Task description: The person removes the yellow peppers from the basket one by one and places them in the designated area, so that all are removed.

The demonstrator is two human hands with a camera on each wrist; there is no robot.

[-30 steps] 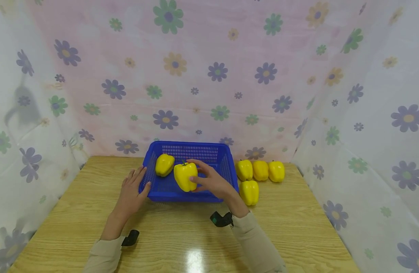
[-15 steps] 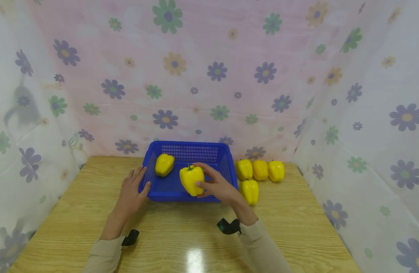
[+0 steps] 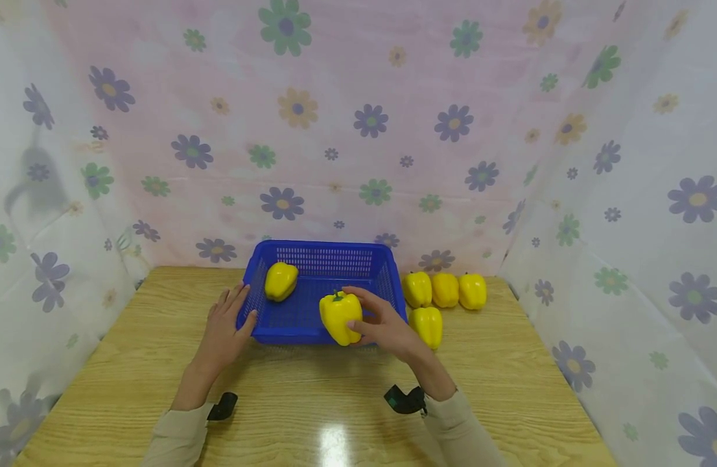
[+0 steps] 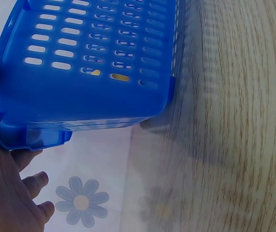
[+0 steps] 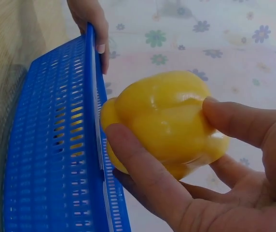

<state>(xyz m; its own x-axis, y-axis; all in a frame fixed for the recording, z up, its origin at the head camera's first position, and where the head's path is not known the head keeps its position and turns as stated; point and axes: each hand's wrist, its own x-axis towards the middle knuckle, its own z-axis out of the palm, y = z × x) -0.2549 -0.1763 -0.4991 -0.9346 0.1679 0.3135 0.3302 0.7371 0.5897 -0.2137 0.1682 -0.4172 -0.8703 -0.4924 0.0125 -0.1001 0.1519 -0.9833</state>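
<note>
My right hand holds a yellow bell pepper between thumb and fingers, above the front rim of a blue plastic basket. In the right wrist view, the held pepper is tilted, with several fingers around it. My left hand rests at the basket's left rim, its fingers extended; in the left wrist view the fingertips show past the rim. Another yellow bell pepper lies inside the basket at the left.
Several yellow bell peppers sit on the wooden table right of the basket: three in a back row, including the middle one, and a nearer one close to the basket's side. A flowered cloth hangs behind and at both sides.
My right hand has moved right and toward me with the bell pepper, from over the basket's middle to its front rim. The left hand stays in place.
</note>
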